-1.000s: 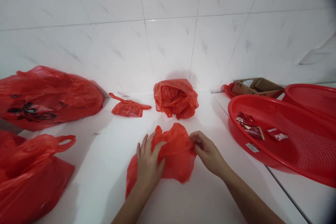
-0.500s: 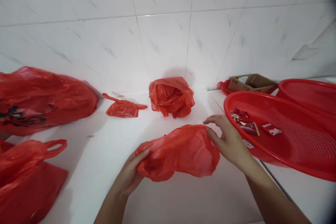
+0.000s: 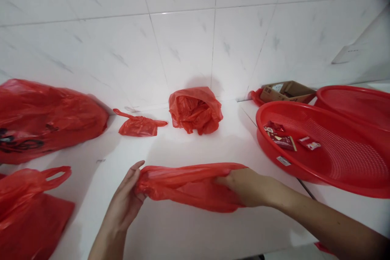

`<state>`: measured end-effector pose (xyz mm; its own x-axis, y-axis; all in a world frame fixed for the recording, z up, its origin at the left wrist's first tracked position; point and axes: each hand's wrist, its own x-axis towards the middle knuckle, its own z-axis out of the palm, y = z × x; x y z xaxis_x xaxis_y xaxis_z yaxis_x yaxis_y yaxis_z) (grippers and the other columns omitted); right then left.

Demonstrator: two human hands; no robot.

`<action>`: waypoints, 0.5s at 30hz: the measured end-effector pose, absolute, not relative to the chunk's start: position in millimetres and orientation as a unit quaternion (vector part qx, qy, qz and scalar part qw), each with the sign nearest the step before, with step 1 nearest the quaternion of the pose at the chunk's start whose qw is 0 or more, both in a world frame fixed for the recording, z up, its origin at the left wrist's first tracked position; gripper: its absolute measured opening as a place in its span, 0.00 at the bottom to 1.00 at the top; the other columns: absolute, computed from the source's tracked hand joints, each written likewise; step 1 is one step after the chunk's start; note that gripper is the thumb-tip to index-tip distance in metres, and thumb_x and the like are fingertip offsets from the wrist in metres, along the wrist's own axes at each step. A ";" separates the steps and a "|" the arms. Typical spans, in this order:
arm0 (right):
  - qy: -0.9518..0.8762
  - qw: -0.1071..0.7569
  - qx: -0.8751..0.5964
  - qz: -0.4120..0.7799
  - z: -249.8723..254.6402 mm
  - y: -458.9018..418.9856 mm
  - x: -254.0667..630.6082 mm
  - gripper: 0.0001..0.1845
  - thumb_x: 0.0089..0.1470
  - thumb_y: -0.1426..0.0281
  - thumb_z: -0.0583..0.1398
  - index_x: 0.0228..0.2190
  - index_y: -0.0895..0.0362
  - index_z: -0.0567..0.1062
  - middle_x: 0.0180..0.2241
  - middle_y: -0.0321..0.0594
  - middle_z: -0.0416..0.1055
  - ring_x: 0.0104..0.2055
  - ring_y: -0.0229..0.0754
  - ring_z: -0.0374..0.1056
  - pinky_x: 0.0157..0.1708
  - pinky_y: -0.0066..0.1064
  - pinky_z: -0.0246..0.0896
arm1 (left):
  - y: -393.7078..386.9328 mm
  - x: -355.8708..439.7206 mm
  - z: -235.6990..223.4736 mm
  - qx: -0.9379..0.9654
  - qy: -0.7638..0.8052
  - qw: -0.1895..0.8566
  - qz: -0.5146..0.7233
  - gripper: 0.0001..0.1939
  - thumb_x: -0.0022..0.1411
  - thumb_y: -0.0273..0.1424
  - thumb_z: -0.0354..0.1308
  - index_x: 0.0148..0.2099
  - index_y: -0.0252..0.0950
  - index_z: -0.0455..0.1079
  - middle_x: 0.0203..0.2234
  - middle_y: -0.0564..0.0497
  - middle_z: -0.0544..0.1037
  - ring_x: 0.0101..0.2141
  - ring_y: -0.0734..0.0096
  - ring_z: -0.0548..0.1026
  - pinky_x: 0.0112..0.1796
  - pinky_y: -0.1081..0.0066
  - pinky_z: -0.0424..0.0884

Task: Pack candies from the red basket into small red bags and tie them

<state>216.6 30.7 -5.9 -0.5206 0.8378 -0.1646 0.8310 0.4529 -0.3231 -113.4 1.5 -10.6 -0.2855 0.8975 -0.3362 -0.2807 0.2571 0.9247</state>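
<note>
A thin red plastic bag (image 3: 189,189) stretches sideways between my hands, above the white surface. My left hand (image 3: 123,199) is at its bunched left end, fingers closed against the plastic, with one finger pointing up clear of it. My right hand (image 3: 240,185) reaches into the bag's mouth at the right end. Its fingers are inside, hidden by the red film, so their pose cannot be made out. Behind the held bag, a crumpled red bag (image 3: 196,111) stands against the tiled wall. A small flat red bag with handles (image 3: 140,126) lies left of that.
At the right, a red plastic basket (image 3: 304,170) holds several small dark-red packets (image 3: 284,142). Behind it are another red basket (image 3: 356,103) and an open cardboard box (image 3: 288,91). Large red bags (image 3: 51,118) and a handled red bag (image 3: 33,219) occupy the left side.
My right hand has gone from the bag's outer edge to inside its mouth. The bag is now pulled longer and flatter, and my left hand has shifted left with its end.
</note>
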 end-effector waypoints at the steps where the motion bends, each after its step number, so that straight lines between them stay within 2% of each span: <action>1: -0.868 -0.023 -0.460 0.186 -1.3 29.3 215.8 0.20 0.43 0.73 0.62 0.41 0.48 0.78 0.30 0.38 0.76 0.31 0.45 0.73 0.29 0.30 0.60 | 1.0 -111.2 -8.3 0.331 0.615 0.486 0.526 0.21 0.52 0.43 0.64 0.48 0.46 0.71 0.36 0.52 0.76 0.34 0.66 0.76 0.34 0.67 0.74; 3: -0.886 -0.061 -0.426 0.173 4.9 29.5 211.9 0.22 0.48 0.71 0.59 0.47 0.50 0.76 0.35 0.44 0.77 0.35 0.50 0.73 0.31 0.34 0.61 | -4.4 -96.1 -2.1 0.460 0.658 0.322 0.501 0.17 0.56 0.44 0.61 0.46 0.45 0.72 0.45 0.48 0.73 0.46 0.58 0.73 0.45 0.58 0.72; 5: -0.883 -0.058 -0.437 0.162 6.3 31.8 207.3 0.24 0.50 0.70 0.59 0.51 0.52 0.74 0.35 0.47 0.76 0.36 0.52 0.73 0.32 0.35 0.62 | -13.1 -71.6 3.1 0.572 0.643 0.149 0.487 0.11 0.59 0.41 0.58 0.42 0.45 0.74 0.54 0.47 0.67 0.57 0.54 0.65 0.56 0.50 0.62; 7: -0.884 -0.057 -0.433 0.169 5.1 33.1 202.9 0.27 0.50 0.71 0.59 0.53 0.53 0.72 0.33 0.47 0.76 0.34 0.51 0.73 0.31 0.35 0.62 | -18.9 -45.3 2.3 0.686 0.580 0.049 0.437 0.08 0.61 0.36 0.56 0.41 0.47 0.75 0.61 0.48 0.59 0.62 0.52 0.57 0.60 0.46 0.53; 9: -0.889 -0.081 -0.417 0.171 4.5 32.0 199.3 0.34 0.46 0.76 0.59 0.56 0.52 0.69 0.30 0.46 0.76 0.32 0.50 0.73 0.29 0.33 0.61 | -16.2 -24.8 -6.5 0.771 0.532 -0.002 0.350 0.08 0.61 0.34 0.56 0.40 0.48 0.77 0.65 0.50 0.54 0.65 0.46 0.51 0.60 0.39 0.47; 12: -0.897 -0.150 -0.378 0.173 7.4 27.4 198.3 0.45 0.40 0.80 0.59 0.62 0.51 0.61 0.32 0.46 0.76 0.31 0.51 0.73 0.27 0.32 0.59 | 2.8 -14.3 -26.0 0.803 0.555 -0.028 0.214 0.08 0.59 0.31 0.60 0.40 0.47 0.78 0.66 0.47 0.54 0.65 0.35 0.45 0.57 0.32 0.42; 15: -0.887 -0.180 -0.378 0.195 13.3 24.4 207.8 0.47 0.42 0.78 0.58 0.64 0.49 0.55 0.36 0.49 0.76 0.36 0.54 0.73 0.27 0.33 0.59 | 21.4 -25.5 -34.9 0.789 0.603 -0.006 0.118 0.09 0.54 0.29 0.64 0.38 0.44 0.80 0.66 0.45 0.55 0.65 0.33 0.43 0.56 0.30 0.40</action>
